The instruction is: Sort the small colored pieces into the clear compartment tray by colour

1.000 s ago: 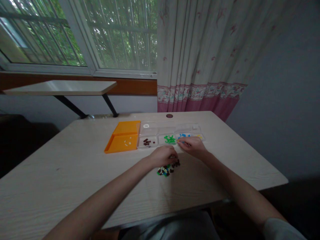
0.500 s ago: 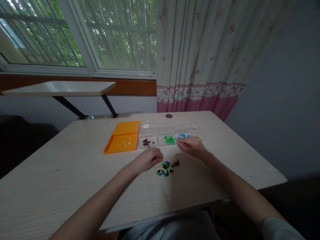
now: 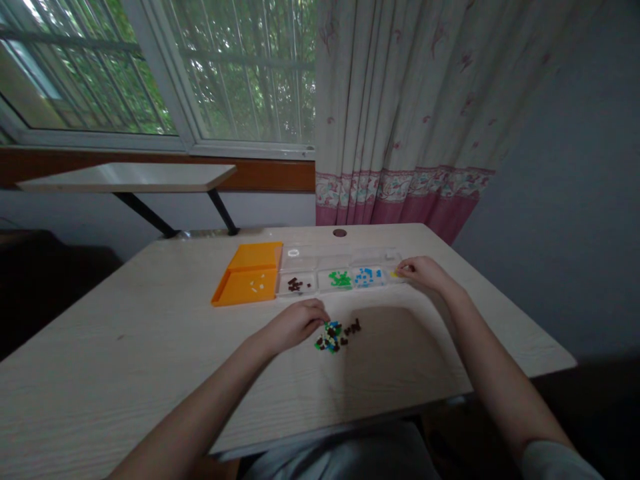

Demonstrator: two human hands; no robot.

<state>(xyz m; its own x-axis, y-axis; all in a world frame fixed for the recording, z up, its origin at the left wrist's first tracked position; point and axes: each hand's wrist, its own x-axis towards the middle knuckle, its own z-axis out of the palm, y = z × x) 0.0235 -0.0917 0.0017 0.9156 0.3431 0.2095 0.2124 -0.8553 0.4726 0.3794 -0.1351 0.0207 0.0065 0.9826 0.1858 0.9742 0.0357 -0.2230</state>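
My right hand (image 3: 423, 272) is at the far right compartment of the clear tray, fingers pinched together over the small yellow pieces (image 3: 395, 274). Whatever lies between those fingertips is too small to tell. My left hand (image 3: 299, 324) rests on the table with its fingers curled in, its tips beside a pile of mixed small building blocks (image 3: 329, 338). That pile has green, blue, white and dark brown pieces. Several loose brown blocks (image 3: 353, 327) lie just right of it. I cannot make out anything inside the left hand.
The clear tray (image 3: 318, 270) holds brown pieces (image 3: 296, 285), green pieces (image 3: 341, 279) and blue pieces (image 3: 367, 277) in separate compartments. Left of it an orange case (image 3: 245, 292) has a few white pieces (image 3: 257, 285). A raised shelf (image 3: 165, 177) stands at the back left.
My right hand has moved right, from beside the green and blue compartments to the yellow pieces, uncovering the blue ones. A small yellowish piece showed at its fingertips before. My left hand stays by the pile.
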